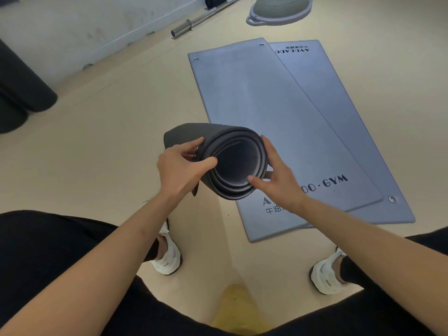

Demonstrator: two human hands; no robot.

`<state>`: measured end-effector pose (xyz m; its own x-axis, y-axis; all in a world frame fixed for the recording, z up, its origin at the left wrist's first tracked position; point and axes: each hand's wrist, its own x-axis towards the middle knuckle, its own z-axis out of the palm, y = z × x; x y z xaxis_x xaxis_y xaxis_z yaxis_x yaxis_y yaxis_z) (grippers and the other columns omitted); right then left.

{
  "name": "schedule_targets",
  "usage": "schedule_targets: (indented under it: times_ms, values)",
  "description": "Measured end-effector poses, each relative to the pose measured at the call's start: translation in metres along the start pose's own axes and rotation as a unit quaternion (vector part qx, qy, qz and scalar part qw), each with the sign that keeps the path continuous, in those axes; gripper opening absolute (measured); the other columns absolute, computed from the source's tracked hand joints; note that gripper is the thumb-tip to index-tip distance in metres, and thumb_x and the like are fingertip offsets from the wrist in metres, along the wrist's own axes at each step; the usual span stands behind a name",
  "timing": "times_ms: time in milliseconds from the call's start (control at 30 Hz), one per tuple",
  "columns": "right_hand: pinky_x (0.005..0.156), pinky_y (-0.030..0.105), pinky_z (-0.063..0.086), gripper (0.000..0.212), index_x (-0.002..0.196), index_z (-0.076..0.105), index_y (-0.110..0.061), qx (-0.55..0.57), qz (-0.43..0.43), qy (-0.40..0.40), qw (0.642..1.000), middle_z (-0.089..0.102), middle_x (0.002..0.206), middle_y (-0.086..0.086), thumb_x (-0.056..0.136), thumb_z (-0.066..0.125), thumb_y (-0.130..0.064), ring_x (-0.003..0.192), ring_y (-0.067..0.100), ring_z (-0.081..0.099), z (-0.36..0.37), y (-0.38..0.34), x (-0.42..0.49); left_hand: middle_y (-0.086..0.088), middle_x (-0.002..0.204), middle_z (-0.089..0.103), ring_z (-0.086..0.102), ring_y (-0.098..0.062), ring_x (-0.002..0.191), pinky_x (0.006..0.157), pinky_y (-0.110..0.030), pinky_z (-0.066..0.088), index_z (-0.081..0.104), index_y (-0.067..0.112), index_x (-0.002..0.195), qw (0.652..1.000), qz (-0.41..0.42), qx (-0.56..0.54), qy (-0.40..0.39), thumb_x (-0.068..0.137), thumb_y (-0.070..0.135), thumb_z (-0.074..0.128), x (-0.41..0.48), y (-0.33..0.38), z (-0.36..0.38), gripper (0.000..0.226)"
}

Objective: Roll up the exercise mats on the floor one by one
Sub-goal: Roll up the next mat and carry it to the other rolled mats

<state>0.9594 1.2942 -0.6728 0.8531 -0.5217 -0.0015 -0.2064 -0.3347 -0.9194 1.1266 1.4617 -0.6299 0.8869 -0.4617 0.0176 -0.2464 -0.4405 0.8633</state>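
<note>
Soft even light, edges warped, slightly blurry

Bare from the elbows down: left forearm and right forearm uncovered, same for left hand and right hand. Below that, black legwear reaching the ankles (trousers or leggings, can't tell). Chunky white sneakers, left shoe and right shoe, with dark soles and tiny dark lettering on the sides, too small to read.

Barbell along wall; balance dome near it.
</note>
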Motion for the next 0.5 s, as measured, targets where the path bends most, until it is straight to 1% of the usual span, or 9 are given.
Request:
schedule_targets:
  times_ms: [67, 133, 200, 267, 300, 367, 400, 467, 500]
  values:
    - [0.098, 0.035, 0.057, 0.097, 0.163, 0.016, -0.037, 0.023, -0.003, 0.02, 1.0, 0.039, 0.159, -0.017, 0.091, 0.075, -0.01, 0.132, 0.0, 0.049, 0.001, -0.014, 0.002, 0.014, 0.1, 0.077, 0.072, 0.0, 0.089, 0.094, -0.037, 0.06, 0.076, 0.034, 0.122, 1.0, 0.006, -0.001, 0.005, 0.067, 0.035, 0.087, 0.003, 0.011, -0.01, 0.056]
    - [0.088, 0.031, 0.061, 0.095, 0.161, 0.02, -0.039, 0.048, -0.012, 0.044, 0.998, 0.05, 0.152, -0.011, 0.09, 0.076, -0.009, 0.128, 0.012, 0.059, -0.001, -0.032, 0.0, 0.015, 0.096, 0.077, 0.073, -0.001, 0.086, 0.09, -0.038, 0.062, 0.077, 0.035, 0.119, 1.0, 0.017, -0.007, 0.009, 0.066, 0.035, 0.083, 0.002, 0.024, -0.021, 0.053]
    - [0.081, 0.026, 0.062, 0.093, 0.159, 0.024, -0.041, 0.066, -0.019, 0.067, 0.995, 0.064, 0.138, -0.006, 0.089, 0.077, -0.011, 0.105, 0.02, 0.073, -0.005, -0.051, -0.008, 0.015, 0.092, 0.078, 0.074, -0.003, 0.084, 0.085, -0.04, 0.063, 0.078, 0.036, 0.116, 0.999, 0.026, -0.021, 0.015, 0.067, 0.032, 0.08, -0.001, 0.037, -0.034, 0.049]
    - [0.084, 0.028, 0.062, 0.09, 0.158, 0.027, -0.039, 0.065, -0.018, 0.088, 0.994, 0.07, 0.129, -0.001, 0.089, 0.079, -0.017, 0.083, 0.016, 0.077, -0.011, -0.069, -0.019, 0.016, 0.093, 0.078, 0.075, -0.005, 0.085, 0.083, -0.042, 0.064, 0.079, 0.036, 0.114, 0.999, 0.038, -0.036, 0.014, 0.065, 0.032, 0.078, -0.005, 0.048, -0.044, 0.048]
    - [0.086, 0.027, 0.061, 0.088, 0.158, 0.029, -0.038, 0.055, -0.016, 0.097, 0.994, 0.071, 0.127, 0.0, 0.089, 0.08, -0.02, 0.08, 0.013, 0.077, -0.013, -0.076, -0.022, 0.017, 0.094, 0.078, 0.075, -0.004, 0.085, 0.083, -0.042, 0.064, 0.078, 0.037, 0.113, 0.998, 0.045, -0.038, 0.006, 0.065, 0.034, 0.076, -0.006, 0.053, -0.048, 0.049]
    - [0.089, 0.025, 0.06, 0.084, 0.158, 0.031, -0.037, 0.038, -0.013, 0.102, 0.994, 0.072, 0.124, -0.001, 0.09, 0.078, -0.026, 0.082, 0.008, 0.076, -0.019, -0.083, -0.02, 0.018, 0.094, 0.078, 0.074, -0.003, 0.085, 0.083, -0.042, 0.063, 0.078, 0.04, 0.113, 0.998, 0.056, -0.031, -0.011, 0.065, 0.037, 0.075, -0.005, 0.06, -0.053, 0.048]
    - [0.09, 0.027, 0.06, 0.081, 0.158, 0.033, -0.038, 0.04, -0.014, 0.099, 0.994, 0.072, 0.125, -0.003, 0.091, 0.077, -0.029, 0.086, 0.008, 0.075, -0.02, -0.085, -0.016, 0.018, 0.094, 0.078, 0.074, -0.003, 0.084, 0.083, -0.042, 0.063, 0.077, 0.04, 0.113, 0.998, 0.06, -0.025, -0.014, 0.067, 0.035, 0.075, -0.002, 0.064, -0.055, 0.047]
    - [0.084, 0.032, 0.063, 0.073, 0.157, 0.034, -0.04, 0.056, -0.029, 0.084, 0.994, 0.068, 0.131, -0.008, 0.095, 0.072, -0.032, 0.095, 0.011, 0.074, -0.02, -0.088, 0.001, 0.014, 0.094, 0.078, 0.075, -0.006, 0.082, 0.08, -0.041, 0.064, 0.078, 0.035, 0.116, 0.997, 0.066, -0.023, -0.015, 0.071, 0.03, 0.075, 0.012, 0.069, -0.059, 0.045]
    - [0.081, 0.032, 0.064, 0.071, 0.157, 0.034, -0.041, 0.06, -0.037, 0.073, 0.995, 0.066, 0.134, -0.011, 0.096, 0.07, -0.033, 0.098, 0.012, 0.073, -0.02, -0.09, 0.013, 0.011, 0.095, 0.079, 0.076, -0.01, 0.082, 0.079, -0.042, 0.064, 0.078, 0.033, 0.116, 0.998, 0.063, -0.024, -0.012, 0.073, 0.028, 0.075, 0.024, 0.07, -0.062, 0.044]
